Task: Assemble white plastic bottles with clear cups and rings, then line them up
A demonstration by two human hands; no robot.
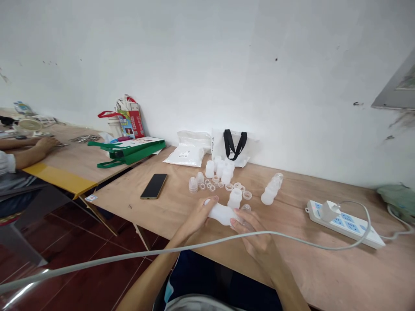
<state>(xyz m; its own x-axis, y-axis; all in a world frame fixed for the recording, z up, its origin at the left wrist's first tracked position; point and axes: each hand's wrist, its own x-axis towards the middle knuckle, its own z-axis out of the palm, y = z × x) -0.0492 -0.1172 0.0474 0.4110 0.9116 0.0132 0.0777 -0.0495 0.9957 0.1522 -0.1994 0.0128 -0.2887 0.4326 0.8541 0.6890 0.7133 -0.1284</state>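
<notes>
A white plastic bottle [222,213] lies sideways between my hands near the front edge of the wooden table [298,255]. My left hand [200,216] is wrapped round its left end. My right hand [256,235] pinches its right end with the fingertips. Just beyond stand an upright white bottle [234,198], a cluster of small white bottles [220,169], several clear rings and caps [223,186], and a bottle lying on its side [271,189].
A black phone [154,186] lies left of my hands. A white power strip [343,223] with a plug sits right; its cable [194,247] crosses before me. White bags [191,151] lean at the wall. Another person's arm [29,151] rests on the left table by green bags [129,151].
</notes>
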